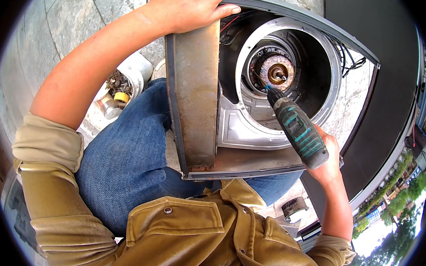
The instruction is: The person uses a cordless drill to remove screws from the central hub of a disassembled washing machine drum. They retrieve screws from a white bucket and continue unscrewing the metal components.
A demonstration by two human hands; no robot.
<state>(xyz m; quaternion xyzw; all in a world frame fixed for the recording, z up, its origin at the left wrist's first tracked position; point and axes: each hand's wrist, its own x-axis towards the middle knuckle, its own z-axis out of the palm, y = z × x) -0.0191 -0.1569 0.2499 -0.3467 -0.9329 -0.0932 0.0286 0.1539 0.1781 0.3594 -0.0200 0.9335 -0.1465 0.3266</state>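
The right grip [331,161] is clasping a teal-and-black drill [297,128], its tip [268,88] pointing ahead toward the brown hub [274,69]; the left grip [186,9] is resting on the casing [193,98] beneath it, closure unclear.

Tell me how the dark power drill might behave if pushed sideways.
The power drill probably won't flex: its shell looks like hard plastic. Its chunky body suggests some heft for its size. It may swing rather than roll, since only the right hand holds it.
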